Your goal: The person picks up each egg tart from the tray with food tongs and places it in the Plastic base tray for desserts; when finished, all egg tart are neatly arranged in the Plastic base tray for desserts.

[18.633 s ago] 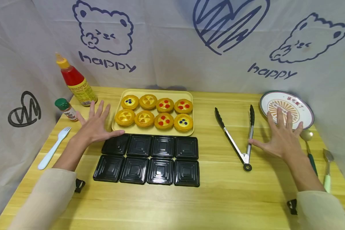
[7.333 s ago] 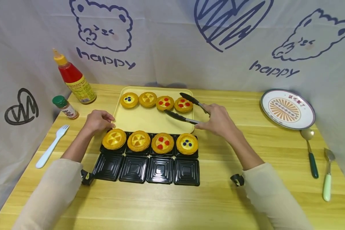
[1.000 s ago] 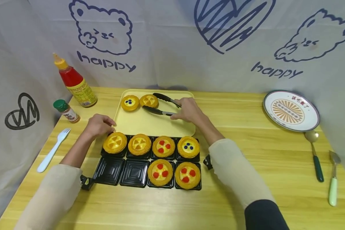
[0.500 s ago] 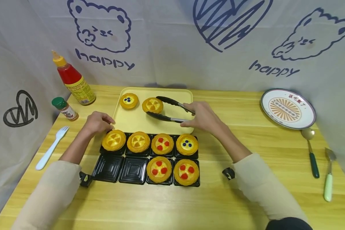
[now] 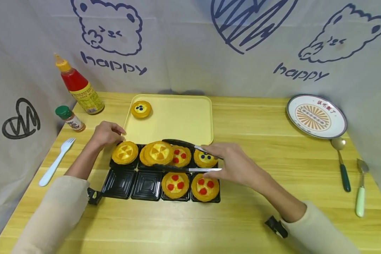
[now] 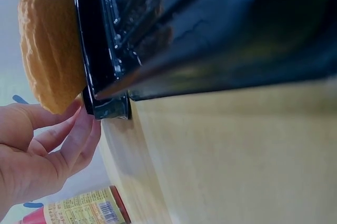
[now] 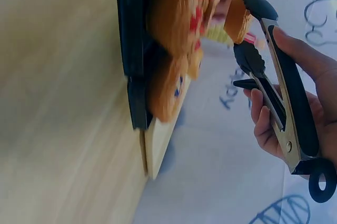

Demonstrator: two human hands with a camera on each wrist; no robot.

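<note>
My right hand [image 5: 235, 164] grips black-tipped metal tongs [image 5: 206, 170]. Between their tips is an egg tart [image 5: 160, 153] with orange wedges, raised over the back row of square black trays [image 5: 118, 185]. It partly covers a like tart and a red-dotted one below. In the right wrist view the tongs [image 7: 292, 87] pinch that tart [image 7: 238, 21] by its sides. My left hand [image 5: 106, 133] pinches the back-left tray's outer corner, beside the cream tray [image 5: 184, 118]; the left wrist view shows fingertips there, the thumb partly hidden behind a tart [image 6: 51, 50]. One blue-dotted tart [image 5: 141, 109] sits in the cream tray.
The two front-left black trays hold nothing; the other trays bear tarts. At left are a red sauce bottle [image 5: 82, 91], a green-capped jar [image 5: 70, 119] and a pale blue fork [image 5: 56, 162]. At right lie a plate [image 5: 317, 116], a spoon [image 5: 341, 164] and a green-handled utensil [image 5: 361, 187].
Within the last second the tongs have lifted the orange-wedged tart off the cream tray and brought it forward over the black trays. Earlier, other tarts moved to those trays. The left hand stays put.
</note>
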